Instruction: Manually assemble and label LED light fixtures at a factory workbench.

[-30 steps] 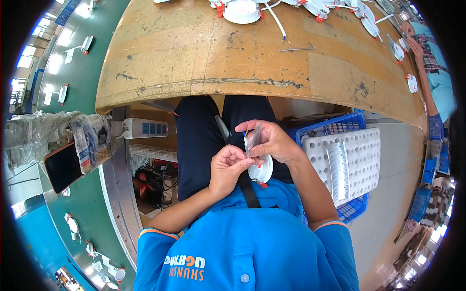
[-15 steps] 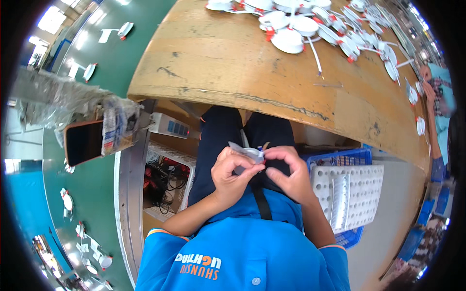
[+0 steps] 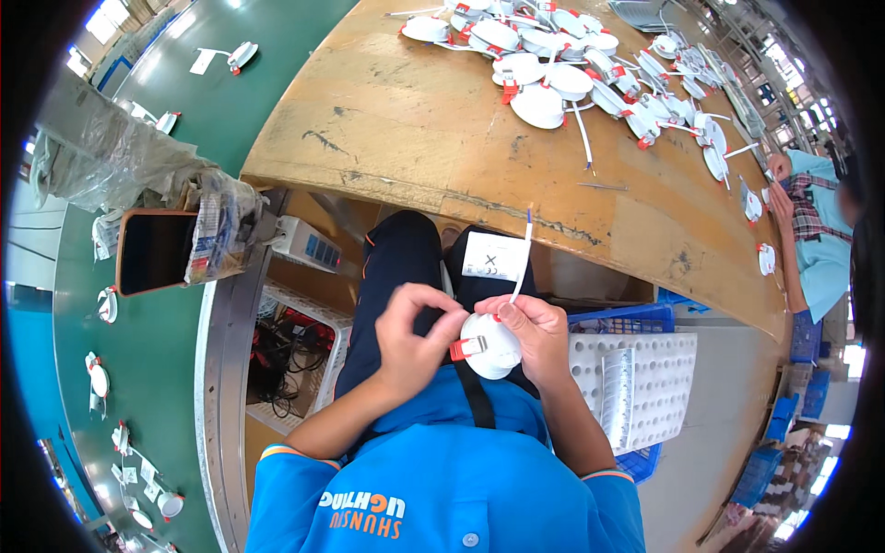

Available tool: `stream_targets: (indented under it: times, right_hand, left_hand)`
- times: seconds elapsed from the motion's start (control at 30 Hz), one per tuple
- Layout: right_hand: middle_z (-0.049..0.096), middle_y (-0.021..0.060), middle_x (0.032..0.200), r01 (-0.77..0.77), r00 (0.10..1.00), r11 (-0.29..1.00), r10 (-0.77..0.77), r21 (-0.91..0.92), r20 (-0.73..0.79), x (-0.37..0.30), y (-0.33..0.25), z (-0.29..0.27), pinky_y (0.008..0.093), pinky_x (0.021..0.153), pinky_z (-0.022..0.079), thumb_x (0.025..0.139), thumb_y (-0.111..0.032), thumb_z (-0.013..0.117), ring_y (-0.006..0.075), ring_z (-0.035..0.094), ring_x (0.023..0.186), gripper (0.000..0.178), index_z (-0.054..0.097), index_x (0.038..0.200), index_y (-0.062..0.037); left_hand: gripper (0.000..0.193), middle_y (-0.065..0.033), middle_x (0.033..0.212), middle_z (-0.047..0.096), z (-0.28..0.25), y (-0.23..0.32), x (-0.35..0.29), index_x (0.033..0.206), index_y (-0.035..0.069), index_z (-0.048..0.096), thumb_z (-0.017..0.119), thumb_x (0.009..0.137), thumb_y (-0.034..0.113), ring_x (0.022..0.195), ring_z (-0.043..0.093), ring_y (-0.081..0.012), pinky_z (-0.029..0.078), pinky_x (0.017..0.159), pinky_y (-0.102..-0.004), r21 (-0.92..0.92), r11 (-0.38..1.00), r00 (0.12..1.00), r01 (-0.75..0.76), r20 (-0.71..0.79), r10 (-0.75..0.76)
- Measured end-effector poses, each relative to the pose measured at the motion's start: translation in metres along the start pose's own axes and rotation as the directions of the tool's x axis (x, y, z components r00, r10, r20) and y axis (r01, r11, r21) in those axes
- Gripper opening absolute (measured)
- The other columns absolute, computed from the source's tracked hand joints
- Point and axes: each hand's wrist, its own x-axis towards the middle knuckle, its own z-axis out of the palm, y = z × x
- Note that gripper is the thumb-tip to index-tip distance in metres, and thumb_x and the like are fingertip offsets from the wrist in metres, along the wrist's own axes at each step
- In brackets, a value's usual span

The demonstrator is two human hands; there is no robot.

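Note:
A round white downlight with a red-and-metal spring clip is in front of my lap, its back housing turned up. My right hand is closed on its right side, thumb and fingers at the rim near the cable. A white cable rises from the lamp, with a printed white label beside it. My left hand is at the lamp's left edge, thumb and index tips drawn together. Whether anything is between those tips cannot be made out.
Many similar downlights are heaped on the wooden table. More lie on the green conveyor. A phone hangs on a wrapped post at left. A perforated white board rests on a blue basket. A person sits at right.
The downlight has turned to show its clip and back, and the label and cable now stand up beyond it. My left hand has shifted left off the lamp; my right hand grips it.

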Motion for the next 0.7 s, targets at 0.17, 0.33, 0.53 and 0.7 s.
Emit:
stream_targets:
  times: [0.17, 0.33, 0.53, 0.7]
  right_hand:
    - [0.064, 0.0066, 0.081, -0.088, 0.992, 0.996, 0.086, 0.018, 0.097, -0.004, -0.005, -0.002, 0.0207, 0.065, 0.046, 0.083, -0.016, 0.057, 0.0083, 0.058, 0.072, 0.021, 0.063, 0.088, 0.0033]
    - [0.065, 0.0082, 0.082, -0.074, 0.986, 0.991, 0.090, -0.115, 0.139, -0.009, -0.005, 0.002, 0.0208, 0.064, 0.047, 0.082, -0.013, 0.057, 0.0084, 0.059, 0.072, 0.018, 0.063, 0.088, 0.0026]
    - [0.065, 0.0083, 0.078, 0.011, 0.991, 0.964, 0.024, -0.265, 0.128, -0.008, -0.002, 0.001, 0.0212, 0.062, 0.046, 0.081, -0.013, 0.058, 0.0091, 0.059, 0.070, 0.014, 0.066, 0.085, -0.0016]
    - [0.065, 0.0080, 0.077, 0.351, 0.935, 0.771, -0.320, -0.531, 0.154, -0.002, -0.004, 0.000, 0.0238, 0.064, 0.046, 0.078, -0.011, 0.060, 0.0142, 0.060, 0.069, 0.011, 0.066, 0.083, -0.0025]
  left_hand:
    - [0.043, -0.0098, 0.102, 0.057, -0.005, 0.005, 0.035, 0.115, -0.003, 0.045, 0.060, 0.077, 0.009, 0.091, 0.054, -0.0119, 0.042, 0.080, -0.0244, -0.561, 0.579, 0.806, 0.592, 0.426, -0.412]
    - [0.025, -0.0081, 0.087, 0.062, 0.011, 0.016, 0.040, 0.096, -0.001, 0.057, 0.065, 0.073, 0.006, 0.078, 0.058, -0.0123, 0.046, 0.072, -0.0246, -0.510, 0.504, 0.717, 0.697, 0.489, -0.497]
    - [0.011, -0.0045, 0.076, 0.063, 0.018, 0.016, 0.039, 0.084, 0.000, 0.063, 0.064, 0.076, 0.008, 0.067, 0.056, -0.0066, 0.045, 0.060, -0.0201, -0.475, 0.626, 0.786, 0.618, 0.379, -0.489]
    - [0.010, -0.0053, 0.076, 0.063, 0.018, 0.013, 0.040, 0.083, 0.000, 0.062, 0.063, 0.077, 0.007, 0.067, 0.057, -0.0081, 0.046, 0.062, -0.0213, -0.507, 0.633, 0.811, 0.585, 0.376, -0.448]
